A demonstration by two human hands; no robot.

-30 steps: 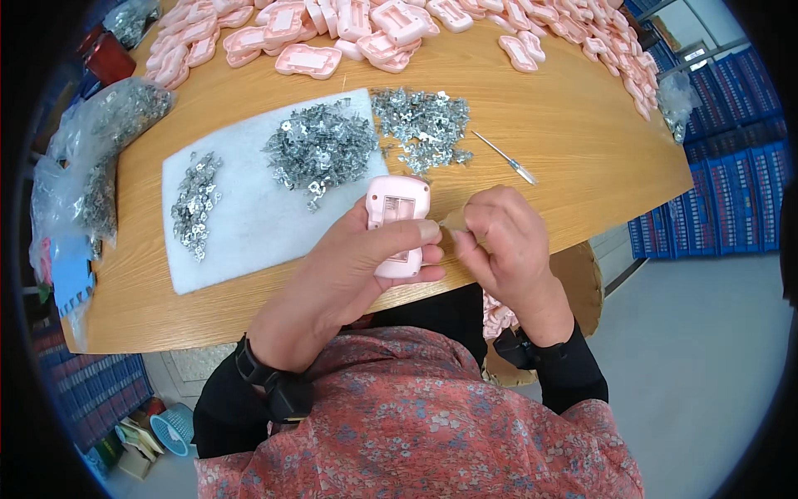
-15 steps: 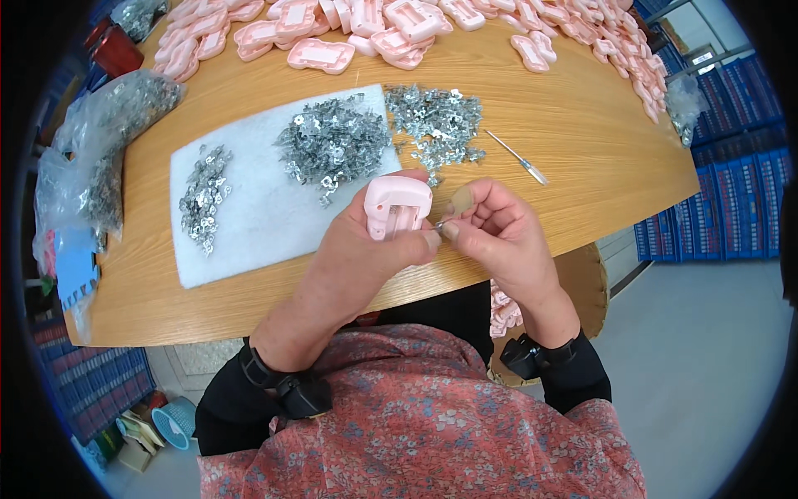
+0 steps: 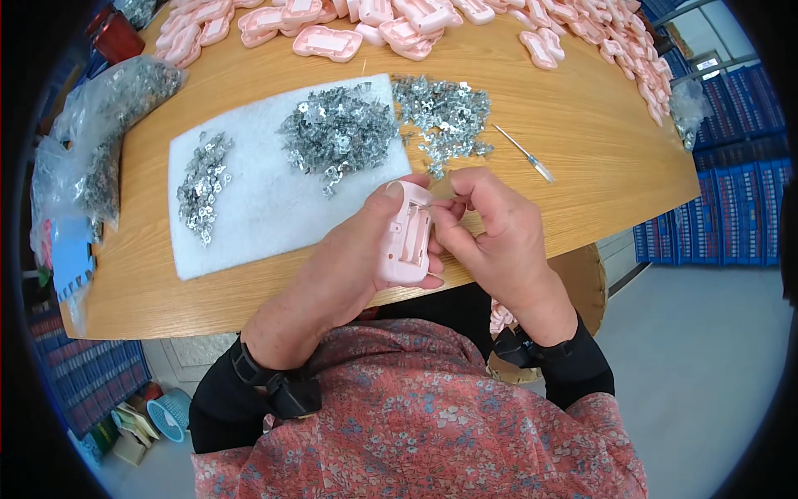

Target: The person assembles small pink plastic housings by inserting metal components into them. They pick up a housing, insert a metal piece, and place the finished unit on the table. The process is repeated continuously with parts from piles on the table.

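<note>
My left hand (image 3: 353,249) is closed around a pale pink plastic casing (image 3: 405,268), thumb on its upper left edge and fingertips showing past its lower right side. The casing has a long slotted recess like a battery compartment, facing up. My right hand (image 3: 495,229) pinches at the recess's upper end; a small metal piece there is mostly hidden by the fingertips. A tan cover sits on a fingertip of that hand. Beyond the hands, piles of small silvery metal clips (image 3: 339,133) lie on a white foam sheet (image 3: 249,229).
Another heap of metal clips (image 3: 445,116) lies on the wooden table (image 3: 582,158) beside a thin screwdriver (image 3: 525,155). Many pink casings (image 3: 327,43) line the far edge. Clear bags of metal parts (image 3: 104,125) stand at left. Blue racks (image 3: 715,216) flank the table.
The casing has turned more lengthwise and been lowered slightly in my left hand. My right hand has moved from beside the casing to its recess's upper end.
</note>
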